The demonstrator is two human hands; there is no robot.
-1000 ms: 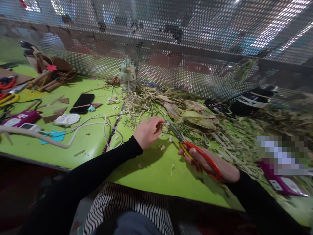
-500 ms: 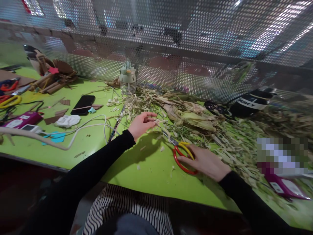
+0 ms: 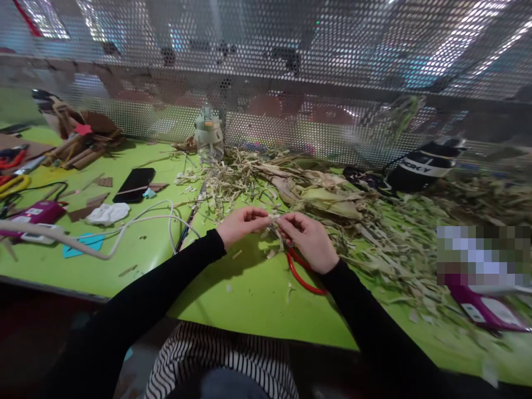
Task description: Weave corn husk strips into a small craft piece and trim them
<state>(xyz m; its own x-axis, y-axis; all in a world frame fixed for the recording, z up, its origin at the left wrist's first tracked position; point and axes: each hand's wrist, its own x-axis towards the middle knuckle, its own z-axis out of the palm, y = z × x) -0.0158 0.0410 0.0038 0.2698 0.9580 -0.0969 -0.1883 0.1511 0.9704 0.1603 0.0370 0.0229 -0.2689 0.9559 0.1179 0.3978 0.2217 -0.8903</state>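
Between both hands is a small pale piece of corn husk, held over the green table. My left hand pinches it from the left, thumb against fingers. From the right, my right hand grips the same piece with its fingertips. Scissors with red and yellow handles lie on the table beneath my right hand; only part of the red loop shows, and the blades are hidden. Cut husk shreds and whole dried husks lie just beyond the hands.
A clear bottle stands by the perforated metal screen. To the left lie a phone, a white cable and a purple power strip. A dark bottle and another purple strip are at the right.
My right hand has let go of the scissors, leaving them on the table. It has moved up and left to meet my left hand at the husk piece.
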